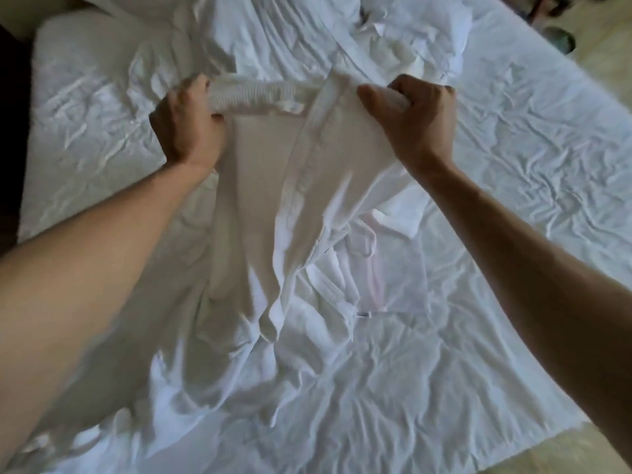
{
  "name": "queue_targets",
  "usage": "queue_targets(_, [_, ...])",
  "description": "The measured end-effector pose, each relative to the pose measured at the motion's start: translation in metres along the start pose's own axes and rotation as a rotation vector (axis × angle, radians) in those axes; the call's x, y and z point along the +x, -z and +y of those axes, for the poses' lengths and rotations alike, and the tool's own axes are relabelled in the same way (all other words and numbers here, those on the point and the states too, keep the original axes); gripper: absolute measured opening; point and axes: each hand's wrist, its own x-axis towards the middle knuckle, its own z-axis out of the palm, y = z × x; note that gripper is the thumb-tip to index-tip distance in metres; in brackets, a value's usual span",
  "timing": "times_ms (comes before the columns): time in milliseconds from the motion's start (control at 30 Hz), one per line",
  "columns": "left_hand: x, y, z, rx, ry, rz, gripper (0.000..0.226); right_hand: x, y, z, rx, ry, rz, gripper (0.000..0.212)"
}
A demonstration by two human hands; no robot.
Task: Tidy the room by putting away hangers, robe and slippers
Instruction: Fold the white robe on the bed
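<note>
A white robe (301, 186) hangs between my two hands above the bed. My left hand (186, 126) is closed on its ribbed top edge at the left. My right hand (415, 116) grips the cloth at the right, fist closed. A long seam band runs down the middle of the robe. The robe's lower part lies bunched on the sheet below, with a small label showing near its hem. No hangers are in view.
The bed (513, 172) is covered with a wrinkled white sheet. Crumpled white bedding (393, 32) is piled at its far end. A pillow-like bulge (85, 56) lies far left. Pale floor (602, 32) shows top right, with a dark round object (561, 39) on it.
</note>
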Motion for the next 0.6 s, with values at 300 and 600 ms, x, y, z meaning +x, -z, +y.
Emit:
queue_targets(300, [-0.268, -0.033, -0.066, -0.138, -0.504, -0.503, 0.041, -0.189, 0.021, 0.146, -0.194, 0.013, -0.488, 0.057])
queue_targets(600, [-0.326, -0.032, -0.062, -0.365, -0.472, -0.765, 0.042, -0.26, 0.023, 0.192, -0.259, -0.068, -0.538, 0.049])
